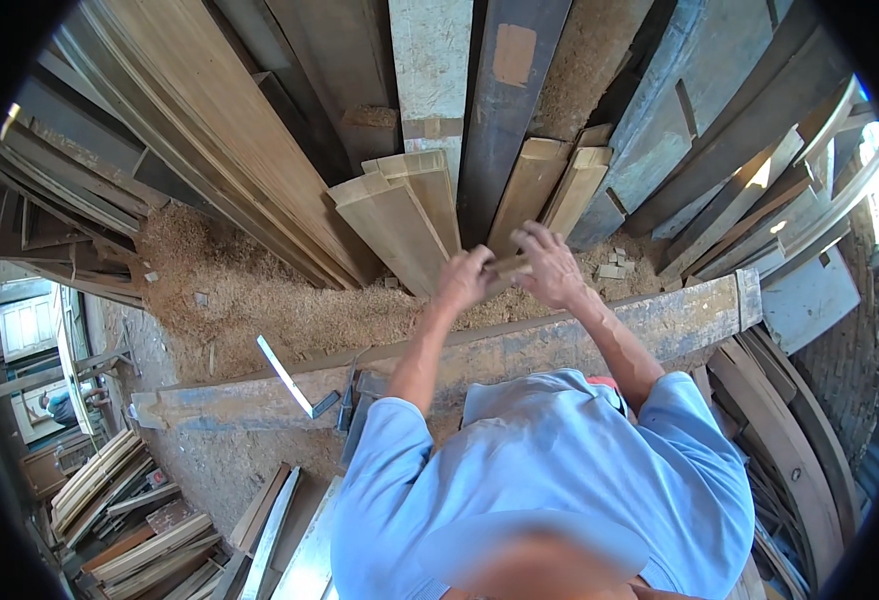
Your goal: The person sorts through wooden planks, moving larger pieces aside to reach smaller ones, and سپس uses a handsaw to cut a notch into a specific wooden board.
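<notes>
Both my arms reach forward over a long worn plank. My left hand is closed, its fingers curled at one end of a short piece of wood. At the other end, my right hand bends its fingers and thumb around the same piece; motion smears the fingertips a little. Just beyond my left hand lean two pale boards, their cut ends upward. Farther right, past my right hand, stand a brown board and a narrower pale board.
The worn plank crosses in front of my body. On it rests a metal try square. Sawdust and shavings cover the ground beyond. Long boards lean at the back, and stacked timber lies at lower left. A person is far left.
</notes>
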{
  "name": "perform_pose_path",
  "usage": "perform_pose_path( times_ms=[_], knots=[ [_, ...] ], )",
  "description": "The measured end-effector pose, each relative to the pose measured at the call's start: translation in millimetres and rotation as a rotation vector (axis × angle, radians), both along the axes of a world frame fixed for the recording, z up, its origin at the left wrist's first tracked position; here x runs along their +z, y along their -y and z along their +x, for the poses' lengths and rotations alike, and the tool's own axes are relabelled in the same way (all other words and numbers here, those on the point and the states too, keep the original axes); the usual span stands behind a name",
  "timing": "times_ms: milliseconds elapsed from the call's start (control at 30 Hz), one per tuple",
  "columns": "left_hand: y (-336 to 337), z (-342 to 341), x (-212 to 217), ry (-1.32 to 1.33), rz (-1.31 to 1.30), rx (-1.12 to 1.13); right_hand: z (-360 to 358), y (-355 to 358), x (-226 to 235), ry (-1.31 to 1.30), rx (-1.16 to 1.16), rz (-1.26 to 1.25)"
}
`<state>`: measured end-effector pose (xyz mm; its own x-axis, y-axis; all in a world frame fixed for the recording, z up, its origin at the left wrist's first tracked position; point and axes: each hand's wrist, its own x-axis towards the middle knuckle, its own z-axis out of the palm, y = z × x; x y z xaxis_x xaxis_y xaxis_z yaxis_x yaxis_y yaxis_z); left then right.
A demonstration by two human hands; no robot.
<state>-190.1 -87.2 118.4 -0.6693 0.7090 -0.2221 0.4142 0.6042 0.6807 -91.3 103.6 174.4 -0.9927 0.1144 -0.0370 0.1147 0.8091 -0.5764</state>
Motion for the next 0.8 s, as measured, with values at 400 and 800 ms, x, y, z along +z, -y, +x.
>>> perform_pose_path(
  times_ms=[400, 800],
  knots=[
    [6.7, 127.6, -25.1, -0.066, 0.327, 0.116, 28.5, 5.7, -41.6, 0.483, 0.398, 0.217],
    [20.8, 92.6, -37.1, 0.094, 0.000, 0.006, 151.0, -56.0, 104.9, 0.318, -0.213, 0.011]
  ],
)
